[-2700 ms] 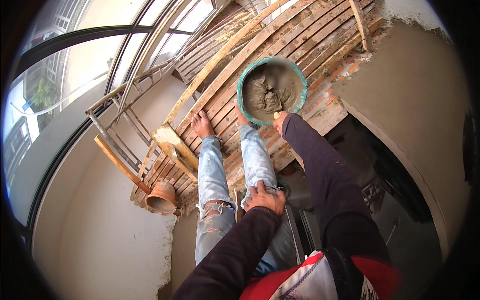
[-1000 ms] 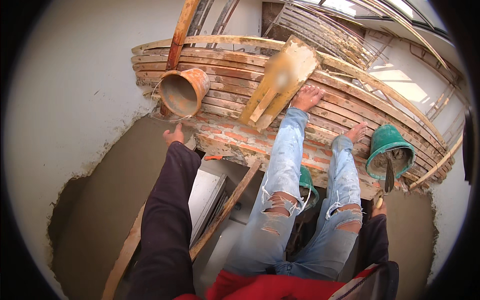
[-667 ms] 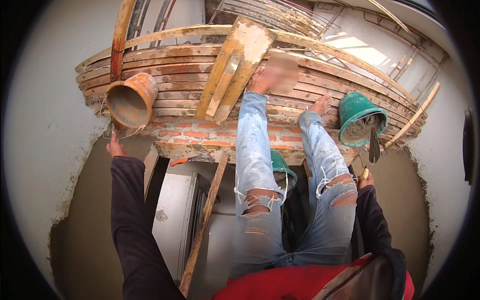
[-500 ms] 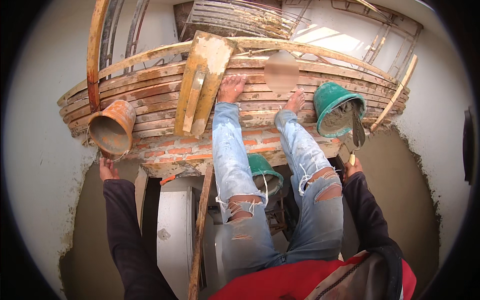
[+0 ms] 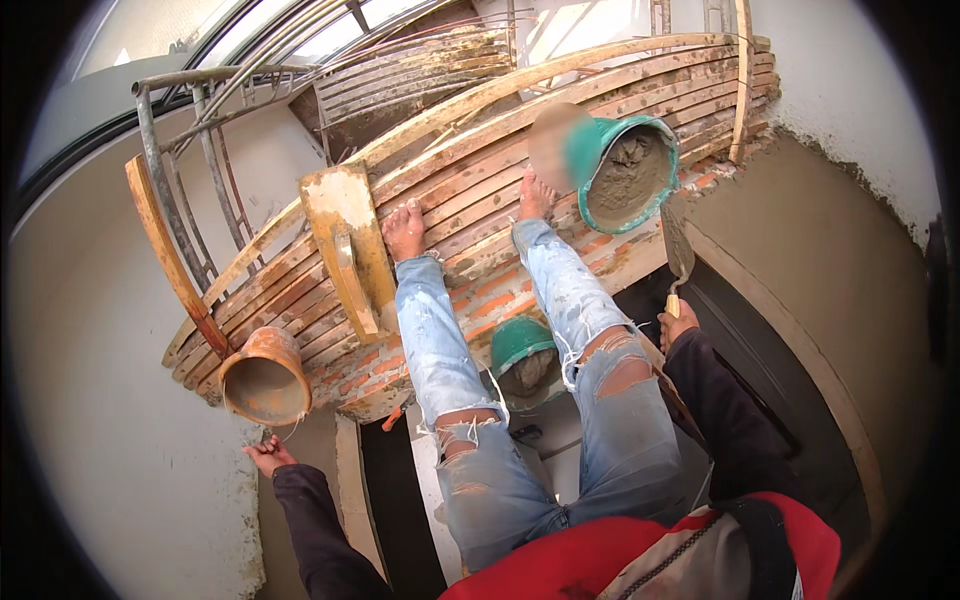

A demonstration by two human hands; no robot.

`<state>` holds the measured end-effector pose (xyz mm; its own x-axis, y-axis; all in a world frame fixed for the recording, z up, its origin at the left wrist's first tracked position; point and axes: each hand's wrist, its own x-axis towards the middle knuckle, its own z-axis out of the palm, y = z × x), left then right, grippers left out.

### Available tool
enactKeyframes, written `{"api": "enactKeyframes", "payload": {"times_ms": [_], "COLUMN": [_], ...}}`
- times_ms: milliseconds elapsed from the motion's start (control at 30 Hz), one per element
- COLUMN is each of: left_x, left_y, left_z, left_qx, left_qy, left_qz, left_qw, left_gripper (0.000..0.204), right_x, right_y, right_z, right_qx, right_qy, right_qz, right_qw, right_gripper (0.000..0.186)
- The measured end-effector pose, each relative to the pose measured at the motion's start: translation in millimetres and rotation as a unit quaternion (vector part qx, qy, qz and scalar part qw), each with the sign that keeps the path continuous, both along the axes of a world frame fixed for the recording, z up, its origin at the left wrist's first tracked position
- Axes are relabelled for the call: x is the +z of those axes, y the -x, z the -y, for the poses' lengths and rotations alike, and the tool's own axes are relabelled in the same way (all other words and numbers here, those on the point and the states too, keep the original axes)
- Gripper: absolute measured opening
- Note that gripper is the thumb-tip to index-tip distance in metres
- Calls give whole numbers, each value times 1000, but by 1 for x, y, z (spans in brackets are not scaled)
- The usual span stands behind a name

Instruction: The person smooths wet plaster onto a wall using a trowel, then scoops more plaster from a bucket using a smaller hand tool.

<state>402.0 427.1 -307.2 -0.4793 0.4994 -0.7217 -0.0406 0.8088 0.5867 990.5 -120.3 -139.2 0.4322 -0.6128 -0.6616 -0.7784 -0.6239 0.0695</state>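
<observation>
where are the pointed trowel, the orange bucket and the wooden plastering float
Pointed trowel [image 5: 678, 250]: head view, on its metal blade.
Orange bucket [image 5: 265, 386]: head view, on its inner wall.
Wooden plastering float [image 5: 352, 277]: head view, on its raised handle.

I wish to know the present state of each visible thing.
Trowel: gripped by the right hand
Left hand: beside orange bucket, grip unclear
Orange bucket: stained inside
Upper green bucket: holding grey mortar
Lower green bucket: also holding mortar
Yellow float: lying across planks, stained
Jeans: torn at both knees
</observation>
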Motion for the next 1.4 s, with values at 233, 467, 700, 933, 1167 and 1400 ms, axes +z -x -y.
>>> {"api": "enactKeyframes", "payload": {"times_ms": [233,467,700,933,1167,1400], "left_x": [190,355,452,533,542,516], "left_y": [-179,-371,-541,-688,-771,-803], "left_z": [57,164,261,404,531,642], "left_qx": [-236,-471,-721,-873,-935,-970], "left_qy": [6,-82,-96,-61,-133,-108], "left_qz": [42,102,165,121,101,40], "left_qw": [971,873,666,468,312,213], "left_gripper": [39,34,34,36,36,38], "right_x": [83,179,248,269,257,215], "right_y": [1,5,19,44,68,88], "right_z": [37,72,134,203,245,279], "right_qx": [-96,-171,-269,-344,-407,-353], "right_qy": [-83,-162,-227,-274,-279,-251], "right_qz": [47,95,138,196,228,325], "right_qw": [991,967,926,876,840,841], "right_gripper": [28,22,24,42,57,52]}}
